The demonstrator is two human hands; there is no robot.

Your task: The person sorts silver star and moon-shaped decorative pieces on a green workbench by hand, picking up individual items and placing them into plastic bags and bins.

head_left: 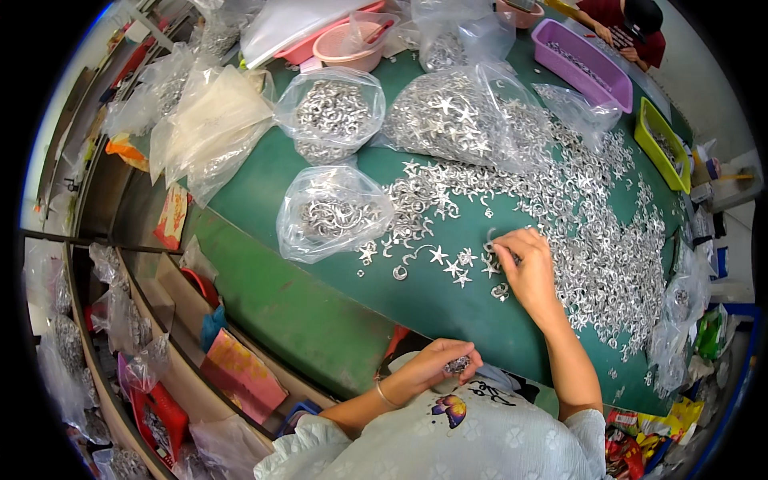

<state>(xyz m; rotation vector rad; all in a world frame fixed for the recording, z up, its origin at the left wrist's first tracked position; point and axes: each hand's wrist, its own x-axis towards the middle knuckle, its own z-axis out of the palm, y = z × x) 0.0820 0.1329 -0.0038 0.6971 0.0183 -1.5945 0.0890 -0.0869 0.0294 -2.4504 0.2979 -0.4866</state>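
My left hand (448, 362) is close to my body, off the table's near edge, its fingers curled around a few small silver metal pieces (457, 365). Over the table, my right hand (526, 264) has its fingers bent together around small silver charms; a curved one shows at the fingertips, and the rest are partly hidden. Just left of that hand lie several star-shaped charms (465, 257) and a small cluster (500, 291). A broad heap of mixed silver charms (604, 248) spreads to its right and beyond it.
Clear plastic bags of silver pieces (332, 112), (340, 214) stand on the green table (320, 284). A larger bag of stars (448, 112) lies behind. Purple (620, 90) and lime-green baskets (682, 172) line the far right. Another person (632, 32) works there. Shelves (160, 320) hold bags at left.
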